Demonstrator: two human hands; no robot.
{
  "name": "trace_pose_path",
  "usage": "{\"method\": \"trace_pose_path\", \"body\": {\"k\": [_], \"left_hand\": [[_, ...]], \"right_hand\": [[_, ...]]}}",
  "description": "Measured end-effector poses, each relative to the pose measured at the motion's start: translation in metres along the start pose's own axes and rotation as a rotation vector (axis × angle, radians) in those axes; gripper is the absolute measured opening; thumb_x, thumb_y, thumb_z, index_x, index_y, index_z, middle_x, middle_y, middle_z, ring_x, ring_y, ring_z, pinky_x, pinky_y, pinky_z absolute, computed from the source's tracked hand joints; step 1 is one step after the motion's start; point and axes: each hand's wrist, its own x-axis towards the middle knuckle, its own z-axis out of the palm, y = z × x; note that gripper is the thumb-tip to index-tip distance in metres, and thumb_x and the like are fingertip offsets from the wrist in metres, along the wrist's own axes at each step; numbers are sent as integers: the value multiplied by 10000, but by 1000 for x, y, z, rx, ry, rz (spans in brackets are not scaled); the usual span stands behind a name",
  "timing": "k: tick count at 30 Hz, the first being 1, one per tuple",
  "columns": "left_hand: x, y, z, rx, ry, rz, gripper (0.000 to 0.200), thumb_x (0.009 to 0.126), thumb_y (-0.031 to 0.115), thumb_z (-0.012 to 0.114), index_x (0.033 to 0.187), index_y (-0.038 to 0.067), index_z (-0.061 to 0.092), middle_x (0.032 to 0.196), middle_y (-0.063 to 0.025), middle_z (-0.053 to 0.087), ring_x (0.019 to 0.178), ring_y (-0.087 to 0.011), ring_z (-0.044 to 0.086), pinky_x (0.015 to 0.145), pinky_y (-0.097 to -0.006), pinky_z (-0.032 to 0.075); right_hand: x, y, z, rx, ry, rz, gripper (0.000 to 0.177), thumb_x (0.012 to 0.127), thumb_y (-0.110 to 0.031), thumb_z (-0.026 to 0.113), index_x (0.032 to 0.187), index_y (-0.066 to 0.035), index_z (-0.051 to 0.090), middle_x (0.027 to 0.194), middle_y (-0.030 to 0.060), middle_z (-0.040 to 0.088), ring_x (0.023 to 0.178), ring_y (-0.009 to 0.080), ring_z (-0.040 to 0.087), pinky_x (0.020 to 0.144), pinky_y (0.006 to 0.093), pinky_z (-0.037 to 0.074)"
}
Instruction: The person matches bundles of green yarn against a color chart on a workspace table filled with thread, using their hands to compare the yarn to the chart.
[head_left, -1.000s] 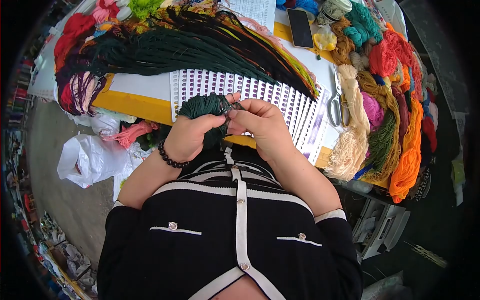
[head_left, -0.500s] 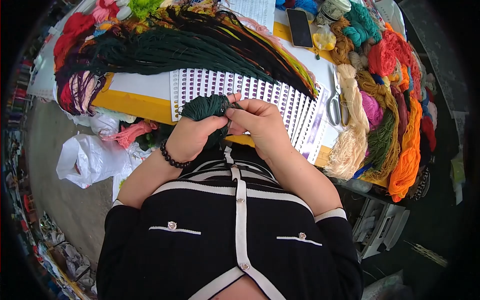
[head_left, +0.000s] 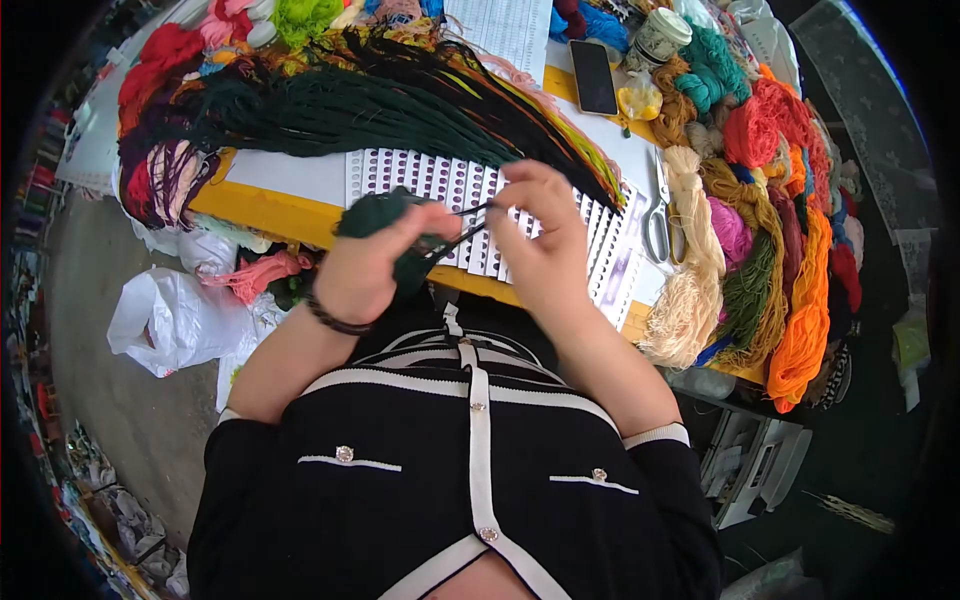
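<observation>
A dark green skein of thread [head_left: 372, 213] is gripped in my left hand [head_left: 365, 265], above the near edge of the table. From it a few dark strands run across to my right hand [head_left: 545, 240], whose thumb and fingers pinch them. The strands look taut between both hands. Motion smears both sets of fingers somewhat. Behind the hands lie printed cards [head_left: 440, 178] with rows of purple dots. Long dark green threads [head_left: 330, 115] are spread over the far side of those cards, next to black and orange threads [head_left: 520, 110].
On the right lie scissors [head_left: 657, 220], cream yarn [head_left: 690, 250] and orange yarn [head_left: 803, 310]. Farther back are a phone [head_left: 594, 78] and a patterned jar [head_left: 660, 38]. A white plastic bag [head_left: 170, 315] hangs at the left by the yellow table edge [head_left: 270, 205].
My right hand has moved away from the skein to the right, drawing strands out between the hands. My left hand has shifted slightly left and down with the skein.
</observation>
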Motion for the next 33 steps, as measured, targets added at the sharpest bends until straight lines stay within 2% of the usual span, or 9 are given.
{"method": "trace_pose_path", "body": {"k": [4, 5, 6, 7, 9, 16, 19, 25, 33], "left_hand": [[-17, 27, -88, -640, -101, 201, 199, 945, 219, 475, 910, 39, 550, 826, -68, 564, 759, -175, 583, 839, -353, 482], [-26, 45, -118, -1237, 290, 106, 141, 942, 154, 478, 902, 34, 542, 808, -53, 552, 728, -144, 574, 746, -290, 494], [-37, 52, -134, -837, 468, 273, 123, 944, 113, 466, 929, 25, 552, 771, -52, 563, 654, -111, 535, 620, -237, 459], [-48, 43, -208, -1033, 139, 266, 164, 950, 132, 460, 1002, 15, 563, 778, -58, 594, 562, -82, 470, 508, -218, 393], [-81, 35, -324, -951, 193, 235, 186, 957, 154, 450, 1017, 15, 558, 786, -55, 604, 510, -58, 408, 457, -197, 342], [-151, 41, -445, -398, 1267, 371, 252, 963, 199, 439, 1128, 42, 548, 987, 17, 665, 473, -37, 350, 438, -169, 325], [-139, 33, -408, -351, 992, 268, 285, 964, 199, 430, 1179, 38, 527, 1037, 9, 660, 468, -37, 349, 442, -157, 323], [-13, 26, -121, -851, -279, -133, 465, 964, 286, 434, 1378, 87, 361, 1095, -65, 639, 460, -15, 367, 437, -160, 321], [119, -13, 62, -173, -250, -542, 374, 941, 217, 476, 1276, 49, 493, 1197, -65, 586, 733, -83, 514, 596, -173, 418]], "right_hand": [[23, -10, -74, 1637, -92, 554, 147, 855, -156, 499, 927, -34, 542, 1067, 139, 590, 1243, 350, 424, 898, 485, 421], [22, -16, -103, 1741, -167, 521, 100, 856, -148, 503, 898, -59, 487, 832, 63, 543, 1096, 310, 515, 885, 485, 428], [19, -24, -119, 1846, -55, 409, 93, 852, -137, 511, 881, -79, 444, 699, 11, 409, 827, 207, 508, 761, 389, 452], [17, -24, -139, 1841, -54, 350, 100, 840, -121, 525, 892, -79, 451, 701, -3, 398, 672, 137, 369, 621, 296, 390], [7, -8, -178, 1661, 14, 396, 93, 850, -126, 493, 898, -48, 501, 690, -11, 388, 651, 121, 351, 544, 247, 315], [-18, 67, -358, 780, 725, 628, 112, 898, -111, 502, 920, -7, 539, 675, 3, 410, 598, 124, 398, 474, 232, 293], [-48, 108, -463, -240, 845, 520, 167, 869, -148, 583, 890, 18, 589, 751, 32, 548, 659, 113, 505, 540, 221, 375], [2, 71, -243, -343, 341, 516, 240, 823, -168, 616, 974, 11, 665, 913, 58, 645, 821, 112, 566, 731, 245, 430], [17, 135, -80, -234, -287, 753, 248, 796, -242, 593, 877, -31, 696, 685, 104, 659, 637, 213, 640, 635, 313, 496]]}}
